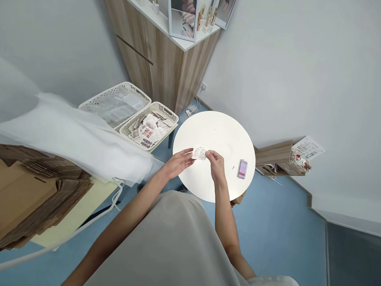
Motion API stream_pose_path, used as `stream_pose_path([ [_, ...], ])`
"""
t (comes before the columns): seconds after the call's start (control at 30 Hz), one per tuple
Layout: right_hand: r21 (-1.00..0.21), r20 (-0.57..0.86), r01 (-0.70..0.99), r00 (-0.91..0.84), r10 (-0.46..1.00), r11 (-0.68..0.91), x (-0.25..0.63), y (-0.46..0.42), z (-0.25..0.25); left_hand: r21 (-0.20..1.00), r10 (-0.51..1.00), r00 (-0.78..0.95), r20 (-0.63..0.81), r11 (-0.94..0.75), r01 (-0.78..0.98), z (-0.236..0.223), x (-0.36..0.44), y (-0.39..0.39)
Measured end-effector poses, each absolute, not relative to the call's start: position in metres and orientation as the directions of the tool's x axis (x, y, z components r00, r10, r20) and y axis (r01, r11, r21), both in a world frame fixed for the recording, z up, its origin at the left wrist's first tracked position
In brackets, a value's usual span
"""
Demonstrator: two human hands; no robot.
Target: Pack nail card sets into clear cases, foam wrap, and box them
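A small white card with printed lines (199, 153) is held up between my two hands, above the round white table (216, 127). My left hand (178, 162) grips the card's left edge, thumb on one side and fingers on the other. At its right edge, my right hand (215, 161) pinches the card between thumb and forefinger. The print is too small to read. To the right of my right hand, a purple, phone-sized item (242, 169) lies on the table, its surface blurred out.
Left of the table stand a white basket of printed packets (175, 116) and a second basket of clear plastic packaging (85, 105). White sheeting (93, 135) and stacked brown cardboard (23, 195) lie nearer me. A wooden cabinet (168, 63) stands behind, a small shelf (273, 157) at right.
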State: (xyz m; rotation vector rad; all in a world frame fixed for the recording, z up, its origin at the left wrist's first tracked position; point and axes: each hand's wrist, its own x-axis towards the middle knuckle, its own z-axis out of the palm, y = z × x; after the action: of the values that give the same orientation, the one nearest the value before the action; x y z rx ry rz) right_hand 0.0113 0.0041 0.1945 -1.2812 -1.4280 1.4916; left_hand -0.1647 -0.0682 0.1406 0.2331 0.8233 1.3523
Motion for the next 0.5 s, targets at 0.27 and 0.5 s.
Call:
stream_pose_path([
  [0.27,-0.979,-0.199,0.117,-0.394,0.897,-0.166,-0.004,0.002,0.197,0.492,0.948,0.18,-0.261,0.292,-0.82,0.145,-0.167,-0.072],
  [0.5,-0.971,-0.176,0.192,-0.163,0.971,-0.144,-0.016,0.002,0.195,0.659,0.92,-0.023,-0.391,0.262,-0.705,0.148,-0.174,-0.069],
])
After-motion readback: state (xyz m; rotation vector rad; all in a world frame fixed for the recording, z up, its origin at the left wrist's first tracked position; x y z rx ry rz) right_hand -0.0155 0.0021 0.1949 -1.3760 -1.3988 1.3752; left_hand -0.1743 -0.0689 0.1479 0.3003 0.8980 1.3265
